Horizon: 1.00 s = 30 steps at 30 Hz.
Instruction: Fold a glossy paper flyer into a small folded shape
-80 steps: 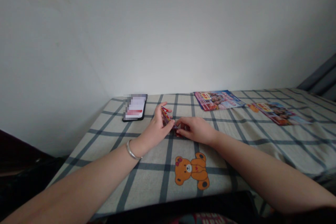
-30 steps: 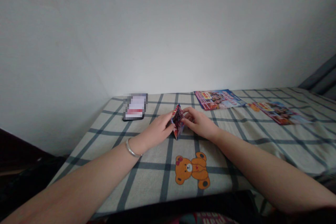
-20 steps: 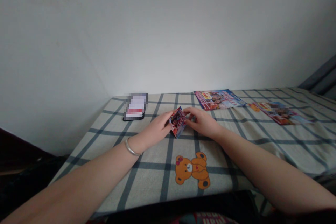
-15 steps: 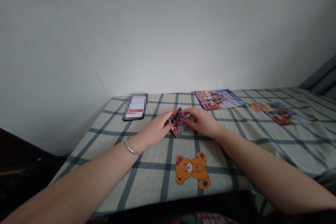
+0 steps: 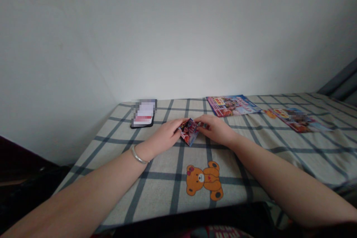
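Observation:
Between my two hands is a small folded piece of printed glossy paper (image 5: 189,132), with red, blue and dark colours like the leaflets behind it. One of its corners points toward me. My left hand (image 5: 169,131), below a silver bangle (image 5: 138,155), pinches its left side with thumb and fingers. On the opposite side, my right hand (image 5: 213,129) grips the paper's right edge between thumb and fingers. The undersides of the fold are hidden by my fingers.
A phone (image 5: 144,113) with a lit, blurred screen lies at the back left. Printed leaflets (image 5: 232,105) lie near the wall, and another leaflet (image 5: 301,121) is farther right. The checked tablecloth (image 5: 156,193) bears a printed teddy bear (image 5: 205,181) in front.
The folded paper's top corner has dropped slightly and the paper lies a little flatter. Both hands keep hold of it in nearly the same place.

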Each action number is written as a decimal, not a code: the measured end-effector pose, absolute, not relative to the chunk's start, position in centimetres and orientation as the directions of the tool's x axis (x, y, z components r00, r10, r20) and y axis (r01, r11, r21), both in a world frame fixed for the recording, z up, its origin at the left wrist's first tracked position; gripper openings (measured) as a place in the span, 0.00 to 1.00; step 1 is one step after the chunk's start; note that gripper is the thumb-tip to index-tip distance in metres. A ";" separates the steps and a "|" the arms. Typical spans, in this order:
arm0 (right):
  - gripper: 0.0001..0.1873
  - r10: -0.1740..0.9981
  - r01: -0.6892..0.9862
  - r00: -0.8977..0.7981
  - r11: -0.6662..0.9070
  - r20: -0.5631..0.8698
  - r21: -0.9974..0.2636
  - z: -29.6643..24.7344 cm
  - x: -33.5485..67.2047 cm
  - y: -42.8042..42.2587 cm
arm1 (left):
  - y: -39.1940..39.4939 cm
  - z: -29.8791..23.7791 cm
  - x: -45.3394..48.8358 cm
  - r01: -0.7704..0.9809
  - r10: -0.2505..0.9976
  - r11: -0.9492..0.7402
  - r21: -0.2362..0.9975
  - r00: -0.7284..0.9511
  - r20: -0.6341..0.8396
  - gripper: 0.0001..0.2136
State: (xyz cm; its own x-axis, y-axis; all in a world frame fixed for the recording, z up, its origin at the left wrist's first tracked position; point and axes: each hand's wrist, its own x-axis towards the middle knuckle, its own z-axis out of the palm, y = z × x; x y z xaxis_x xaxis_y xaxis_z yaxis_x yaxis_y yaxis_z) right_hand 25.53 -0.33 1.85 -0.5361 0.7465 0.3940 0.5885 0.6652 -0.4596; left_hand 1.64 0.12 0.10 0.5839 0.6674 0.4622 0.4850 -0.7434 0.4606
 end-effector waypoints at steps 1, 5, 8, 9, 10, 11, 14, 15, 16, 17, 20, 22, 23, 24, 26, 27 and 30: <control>0.14 0.741 0.584 -0.542 0.671 0.395 -0.456 1.8 25.5 -0.3 | 0.1 0.1 1.6 0.492 0.668 -0.743 0.453 0.587 0.457 0.22; 0.15 0.720 0.562 -0.564 0.694 0.404 -0.450 1.8 25.6 -0.2 | 0.1 0.1 1.5 0.504 0.670 -0.742 0.443 0.596 0.443 0.22; 0.16 0.713 0.557 -0.572 0.701 0.406 -0.445 1.8 25.7 -0.2 | 0.1 0.2 1.5 0.493 0.666 -0.744 0.451 0.599 0.444 0.22; 0.16 0.712 0.558 -0.572 0.701 0.407 -0.443 1.8 25.7 -0.2 | 0.1 0.2 1.5 0.490 0.666 -0.744 0.454 0.598 0.446 0.22; 0.16 0.714 0.561 -0.571 0.700 0.406 -0.442 1.8 25.7 -0.2 | 0.1 0.3 1.5 0.488 0.666 -0.744 0.455 0.597 0.448 0.22; 0.16 0.716 0.565 -0.569 0.698 0.405 -0.441 1.8 25.6 -0.2 | 0.1 0.3 1.5 0.488 0.666 -0.744 0.456 0.595 0.450 0.22; 0.16 0.719 0.572 -0.568 0.694 0.399 -0.437 1.8 25.6 -0.2 | 0.0 0.3 1.5 0.493 0.666 -0.745 0.450 0.595 0.450 0.22; 0.15 0.718 0.572 -0.570 0.695 0.399 -0.435 1.8 25.6 -0.2 | 0.0 0.4 1.5 0.500 0.667 -0.744 0.443 0.597 0.446 0.22; 0.15 0.716 0.571 -0.572 0.698 0.400 -0.432 1.8 25.7 -0.2 | 0.0 0.4 1.5 0.510 0.669 -0.742 0.435 0.600 0.438 0.22; 0.15 0.714 0.571 -0.573 0.700 0.403 -0.429 1.8 25.7 -0.2 | 0.0 0.4 1.5 0.521 0.672 -0.740 0.426 0.603 0.429 0.22; 0.15 0.711 0.572 -0.578 0.703 0.401 -0.422 1.6 25.7 -0.1 | -0.1 0.4 1.5 0.543 0.675 -0.738 0.402 0.615 0.408 0.22; 0.16 0.711 0.573 -0.581 0.703 0.397 -0.420 1.6 25.7 -0.1 | -0.1 0.5 1.5 0.543 0.670 -0.742 0.393 0.621 0.406 0.22; 0.16 0.710 0.573 -0.582 0.704 0.396 -0.420 1.6 25.8 -0.1 | -0.2 0.6 1.5 0.543 0.669 -0.743 0.391 0.623 0.405 0.22; 0.16 0.710 0.573 -0.582 0.704 0.397 -0.419 1.6 25.8 -0.1 | -0.2 0.6 1.5 0.544 0.669 -0.743 0.390 0.624 0.404 0.22; 0.15 0.709 0.572 -0.582 0.705 0.398 -0.420 1.6 25.8 -0.1 | -0.2 0.6 1.5 0.546 0.670 -0.742 0.388 0.624 0.404 0.22; 0.15 0.710 0.572 -0.581 0.704 0.398 -0.421 1.7 25.8 -0.1 | -0.2 0.7 1.5 0.547 0.669 -0.743 0.386 0.623 0.406 0.21; 0.16 0.712 0.576 -0.580 0.702 0.395 -0.420 1.7 25.8 -0.1 | -0.2 0.7 1.5 0.536 0.658 -0.753 0.382 0.628 0.416 0.19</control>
